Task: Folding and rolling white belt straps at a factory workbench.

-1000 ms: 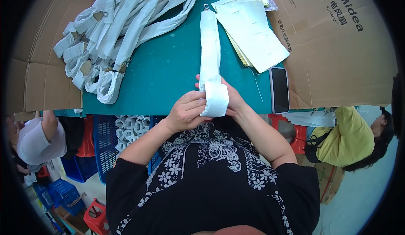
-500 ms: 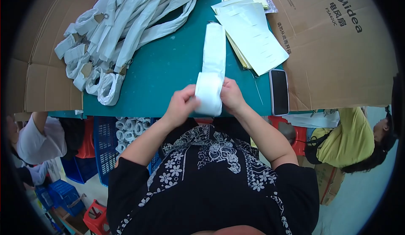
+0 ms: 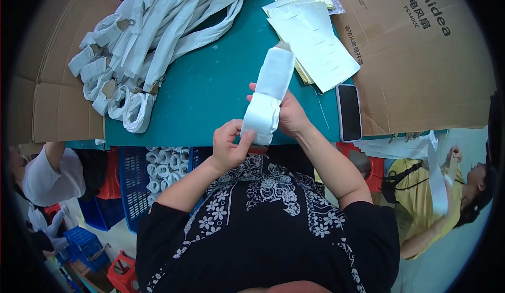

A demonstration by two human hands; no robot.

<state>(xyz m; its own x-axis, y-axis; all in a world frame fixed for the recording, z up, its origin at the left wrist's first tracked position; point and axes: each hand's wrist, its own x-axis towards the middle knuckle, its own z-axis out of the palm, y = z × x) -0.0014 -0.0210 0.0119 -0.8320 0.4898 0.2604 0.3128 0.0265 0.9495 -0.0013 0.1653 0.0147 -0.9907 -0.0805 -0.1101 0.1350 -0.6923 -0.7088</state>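
Note:
Near the table's front edge I hold a flat white strip wound into a roll (image 3: 260, 115). My left hand (image 3: 229, 143) is closed on the roll's lower left side, its thumb pressed on the white surface. My right hand (image 3: 292, 115) grips it from the right, with fingertips showing past its left edge behind it. The strip's short tail (image 3: 276, 73) points away from me and ends in a brownish-grey tip. Left of my hands lies a heap of long white-wrapped strips (image 3: 179, 35), several with looped ends and small metal rings.
A stack of pale paper sheets (image 3: 315, 43) lies at the back right, beside a phone (image 3: 349, 113). Cardboard (image 3: 415, 67) flanks the green table (image 3: 210, 98). Below the edge, a blue basket (image 3: 131, 188) holds several white rolls (image 3: 167, 169). Other people sit on both sides.
The strip's tail has shortened and tilted to the right. My right hand has moved up behind the strip. At the right, a person in yellow now holds up a white strip.

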